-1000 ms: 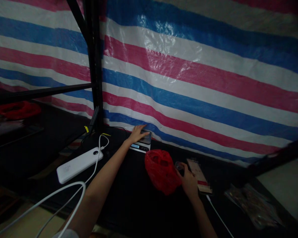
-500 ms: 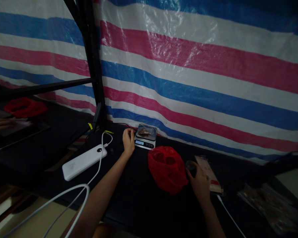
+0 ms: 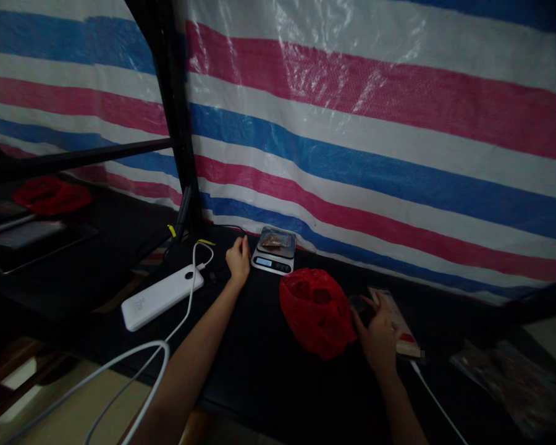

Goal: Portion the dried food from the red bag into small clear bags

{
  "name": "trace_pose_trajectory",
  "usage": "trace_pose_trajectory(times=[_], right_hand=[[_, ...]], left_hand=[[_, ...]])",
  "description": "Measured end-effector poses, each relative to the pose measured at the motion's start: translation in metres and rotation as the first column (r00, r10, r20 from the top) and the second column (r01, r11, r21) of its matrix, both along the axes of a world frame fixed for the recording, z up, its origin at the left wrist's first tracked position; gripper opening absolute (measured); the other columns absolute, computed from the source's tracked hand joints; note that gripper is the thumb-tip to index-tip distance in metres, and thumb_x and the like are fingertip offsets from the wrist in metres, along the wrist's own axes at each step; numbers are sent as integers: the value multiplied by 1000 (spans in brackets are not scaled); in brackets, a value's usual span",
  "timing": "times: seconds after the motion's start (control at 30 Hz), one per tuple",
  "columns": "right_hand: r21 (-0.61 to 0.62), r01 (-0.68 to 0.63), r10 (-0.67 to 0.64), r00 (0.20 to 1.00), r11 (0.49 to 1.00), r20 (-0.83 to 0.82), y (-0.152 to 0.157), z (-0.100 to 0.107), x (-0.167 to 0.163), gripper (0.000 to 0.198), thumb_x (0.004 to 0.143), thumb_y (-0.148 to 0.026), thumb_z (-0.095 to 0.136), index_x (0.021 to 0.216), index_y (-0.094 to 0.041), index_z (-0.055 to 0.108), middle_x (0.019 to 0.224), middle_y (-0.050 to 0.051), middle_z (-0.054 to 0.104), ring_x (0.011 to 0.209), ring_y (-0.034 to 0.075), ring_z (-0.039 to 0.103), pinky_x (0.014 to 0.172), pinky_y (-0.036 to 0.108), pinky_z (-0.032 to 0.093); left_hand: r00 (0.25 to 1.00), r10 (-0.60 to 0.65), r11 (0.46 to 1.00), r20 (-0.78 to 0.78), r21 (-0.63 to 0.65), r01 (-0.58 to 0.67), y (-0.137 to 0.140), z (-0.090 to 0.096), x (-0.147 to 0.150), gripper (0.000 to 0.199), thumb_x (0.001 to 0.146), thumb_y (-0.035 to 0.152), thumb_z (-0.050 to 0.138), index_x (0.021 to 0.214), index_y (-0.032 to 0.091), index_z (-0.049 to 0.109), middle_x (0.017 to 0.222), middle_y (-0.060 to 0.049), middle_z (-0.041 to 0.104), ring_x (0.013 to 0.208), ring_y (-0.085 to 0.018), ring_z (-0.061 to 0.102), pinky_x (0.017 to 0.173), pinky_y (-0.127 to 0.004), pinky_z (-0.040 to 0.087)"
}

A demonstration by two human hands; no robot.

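My left hand (image 3: 238, 258) rests just left of a small digital scale (image 3: 272, 264), its fingers curled together; whether anything is pinched in them I cannot make out. On the scale's plate lies a clear packet (image 3: 276, 240) with brownish contents, and the display is lit. My right hand (image 3: 379, 334) is closed round a small dark rounded object (image 3: 360, 309), partly hidden by the fingers. Directly left of that hand sits a crumpled red plastic bag (image 3: 317, 314) with its mouth open. A phone (image 3: 401, 327) with a pale screen lies behind my right hand.
A white power bank (image 3: 162, 298) with a looping white cable (image 3: 164, 355) lies left of my forearm. Clear packets (image 3: 509, 377) are heaped at the right. Another red bag (image 3: 50, 194) lies far left beyond a black metal post (image 3: 173, 117). Striped plastic sheeting (image 3: 375, 123) hangs behind.
The view has shifted slightly. A hand of another person at the far left has gone out of sight. My own hands stay in nearly the same places.
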State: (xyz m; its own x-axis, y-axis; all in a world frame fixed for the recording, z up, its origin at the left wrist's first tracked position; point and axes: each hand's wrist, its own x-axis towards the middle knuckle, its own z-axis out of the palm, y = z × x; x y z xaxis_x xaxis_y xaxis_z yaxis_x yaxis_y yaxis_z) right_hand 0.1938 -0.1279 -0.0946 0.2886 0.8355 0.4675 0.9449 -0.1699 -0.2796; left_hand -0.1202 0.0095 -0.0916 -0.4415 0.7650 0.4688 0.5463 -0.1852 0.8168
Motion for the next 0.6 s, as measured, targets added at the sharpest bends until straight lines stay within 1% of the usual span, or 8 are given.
trace_pose_trajectory(times=[0.1, 0.17, 0.27, 0.37, 0.43, 0.47, 0.53, 0.6], right_hand=[[80, 36, -34, 999, 996, -30, -2, 5, 2, 71, 76, -56, 35, 131, -12, 25, 128, 18, 42, 109, 33, 44, 88, 48, 26], [127, 62, -55, 997, 990, -54, -4, 6, 6, 74, 75, -57, 36, 132, -12, 24, 130, 19, 39, 110, 33, 44, 90, 48, 24], [189, 85, -63, 991, 978, -117, -6, 9, 11, 73, 75, -55, 38, 131, -11, 25, 128, 18, 41, 110, 32, 43, 92, 47, 23], [248, 48, -11, 989, 968, -150, -3, 19, 5, 58, 77, -48, 38, 125, -14, 36, 121, 15, 49, 110, 30, 44, 93, 45, 23], [266, -54, 96, 985, 962, -146, 7, 33, -10, 45, 80, -42, 37, 116, -17, 45, 112, 11, 56, 107, 27, 47, 92, 43, 25], [263, -119, 164, 975, 957, -153, 15, 40, -21, 40, 80, -40, 36, 113, -18, 47, 107, 9, 59, 105, 25, 49, 92, 42, 27], [236, -233, 284, 936, 943, -209, 37, 55, -49, 42, 81, -38, 39, 117, -18, 40, 101, 7, 62, 98, 22, 53, 89, 38, 31], [163, -307, 344, 886, 938, -310, 65, 66, -79, 50, 80, -39, 40, 124, -17, 31, 95, 6, 64, 86, 20, 59, 80, 34, 38]], left_hand=[[999, -11, 1000, -45, -16, 10, 0, -1, 0, 39, 86, 39, 33, 55, 19, 46, 45, 2, 43, 44, -10, 43, 49, -21, 29], [998, -20, 1000, -54, -17, 20, 0, -1, 0, 37, 87, 38, 33, 60, 19, 50, 45, 3, 44, 43, -10, 44, 49, -21, 30], [999, -38, 999, -7, 10, 38, -1, -1, 0, 31, 89, 32, 29, 82, 17, 56, 47, 3, 49, 45, -10, 48, 51, -20, 34], [993, -61, 996, 103, 66, 55, -2, -1, -1, 29, 89, 22, 26, 107, 17, 48, 62, 1, 58, 49, -10, 52, 52, -20, 39], [988, -71, 990, 137, 132, 52, -3, -1, -1, 35, 84, 12, 27, 115, 18, 42, 86, -4, 61, 63, -11, 58, 56, -22, 44], [991, -69, 985, 118, 166, 48, -3, -1, -2, 40, 80, 6, 28, 114, 19, 44, 99, -6, 58, 76, -13, 59, 61, -24, 46], [999, -46, 977, 25, 208, 40, -3, -1, -2, 44, 72, -1, 31, 103, 21, 55, 117, -6, 48, 101, -17, 52, 79, -30, 46], [997, -8, 980, -80, 198, 24, -4, -1, -3, 42, 69, -2, 34, 88, 22, 62, 121, -3, 44, 114, -20, 42, 93, -37, 38]])
